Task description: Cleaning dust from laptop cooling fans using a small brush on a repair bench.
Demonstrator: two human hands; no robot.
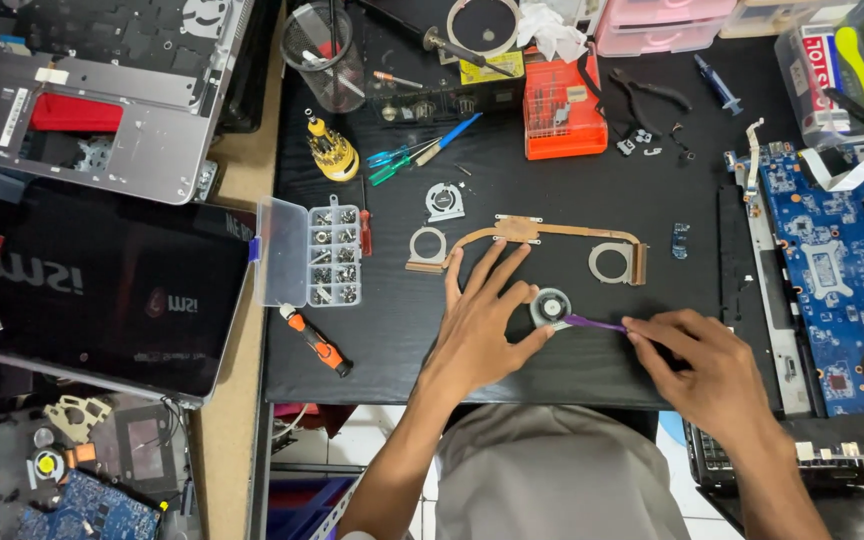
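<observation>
With the left hand [480, 322] spread flat steadying the small round fan [550, 307] and the right hand [704, 362] pinching a purple tool [595, 323] against it, a slip could likely crack 1 blade.

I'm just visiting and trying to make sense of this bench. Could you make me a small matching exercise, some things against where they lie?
Things:
1. small round fan
2. copper heat pipe
3. clear screw box
4. blue circuit board

Places:
A. at the mat's left edge
B. far right of the bench
C. between the left hand and the right hand
D. just beyond the left hand's fingertips

Pairs: 1-C, 2-D, 3-A, 4-B
</observation>
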